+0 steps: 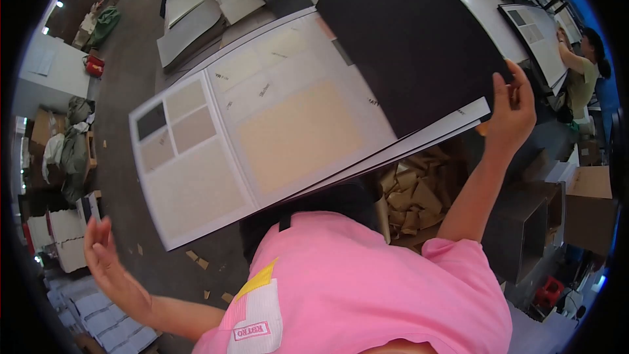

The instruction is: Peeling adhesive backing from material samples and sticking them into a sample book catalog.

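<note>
A large sample book (275, 46) lies opened out in front of me, tilted, its near edge by my waist. Its left page (203, 187) carries grey, beige and dark swatches, and the middle part a big cream swatch (298, 134). At the right rises a broad black panel (406, 39). My right hand (514, 108) pinches the panel's right edge between thumb and fingers, above white sheets (452, 118) spread under it. Off to the left, my left hand (108, 259) is in the air, fingers apart, touching nothing.
Boards and sheets (242, 3) are piled beyond the book. A box of brown paper scraps (416, 196) sits below its right side. Cartons (590, 203) stand at right, white stacks (98, 318) at lower left. Another person (580, 69) handles a similar book at far right.
</note>
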The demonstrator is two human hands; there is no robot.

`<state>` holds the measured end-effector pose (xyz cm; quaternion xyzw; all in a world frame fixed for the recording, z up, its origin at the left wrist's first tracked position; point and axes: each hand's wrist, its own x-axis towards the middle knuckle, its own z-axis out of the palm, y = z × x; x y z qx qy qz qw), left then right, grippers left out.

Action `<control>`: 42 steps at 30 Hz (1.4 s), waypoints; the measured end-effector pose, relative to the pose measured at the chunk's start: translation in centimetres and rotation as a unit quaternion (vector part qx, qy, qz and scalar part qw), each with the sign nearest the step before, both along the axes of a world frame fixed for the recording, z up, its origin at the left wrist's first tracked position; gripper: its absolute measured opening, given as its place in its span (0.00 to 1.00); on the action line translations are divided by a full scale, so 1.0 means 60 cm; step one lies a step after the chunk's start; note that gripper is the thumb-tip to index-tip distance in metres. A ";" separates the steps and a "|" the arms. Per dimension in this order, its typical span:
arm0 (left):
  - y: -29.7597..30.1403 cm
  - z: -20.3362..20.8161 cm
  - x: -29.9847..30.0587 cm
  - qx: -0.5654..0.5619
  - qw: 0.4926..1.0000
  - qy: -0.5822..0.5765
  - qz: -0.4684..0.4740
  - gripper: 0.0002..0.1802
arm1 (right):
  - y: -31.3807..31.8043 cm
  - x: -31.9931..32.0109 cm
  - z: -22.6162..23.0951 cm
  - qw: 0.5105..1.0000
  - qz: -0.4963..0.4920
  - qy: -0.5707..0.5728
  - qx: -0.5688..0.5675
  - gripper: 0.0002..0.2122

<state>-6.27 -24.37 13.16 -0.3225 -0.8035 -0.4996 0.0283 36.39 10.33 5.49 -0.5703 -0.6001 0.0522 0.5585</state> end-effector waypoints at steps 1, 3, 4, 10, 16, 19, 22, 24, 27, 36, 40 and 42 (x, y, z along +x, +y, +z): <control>0.058 -0.008 0.021 0.061 0.992 -0.059 -0.089 0.36 | -0.027 -0.018 0.013 0.999 0.007 -0.016 0.027 0.13; 0.180 -0.052 0.068 0.044 0.954 -0.176 -0.240 0.44 | -0.068 -0.050 0.026 0.989 0.114 -0.066 0.072 0.15; 0.235 -0.084 0.093 0.015 0.884 -0.281 -0.373 0.52 | -0.075 -0.060 0.010 0.959 0.264 -0.006 0.105 0.18; 0.382 -0.146 0.184 0.156 0.675 -0.598 -0.403 0.43 | -0.038 -0.045 -0.025 0.995 -0.060 -0.069 -0.037 0.27; 0.374 -0.175 0.160 0.079 0.772 -0.533 -0.337 0.28 | 0.061 0.096 -0.179 0.852 0.104 0.403 -0.317 0.30; 0.363 -0.209 0.145 0.075 0.800 -0.511 -0.306 0.27 | 0.093 0.058 -0.188 0.860 0.134 0.411 -0.273 0.15; 0.340 -0.222 0.116 0.090 0.817 -0.498 -0.278 0.24 | 0.109 0.005 -0.175 0.857 0.092 0.494 -0.113 0.12; 0.303 -0.234 0.069 0.108 0.821 -0.493 -0.269 0.23 | 0.108 -0.007 -0.150 0.872 0.046 0.485 -0.046 0.13; 0.215 -0.216 -0.045 0.090 0.856 -0.449 -0.242 0.26 | 0.087 -0.015 -0.128 0.879 0.044 0.474 -0.032 0.13; -0.004 -0.090 -0.195 0.117 0.899 -0.386 -0.169 0.37 | 0.086 0.000 -0.182 0.913 0.074 0.388 -0.104 0.14; 0.100 -0.099 -0.047 0.099 0.899 -0.297 -0.308 0.48 | 0.069 0.059 -0.202 0.928 -0.189 -0.044 -0.319 0.31; 0.198 -0.114 0.013 -0.076 0.841 -0.186 -0.502 0.49 | 0.044 0.073 -0.179 0.945 -0.234 -0.089 -0.211 0.28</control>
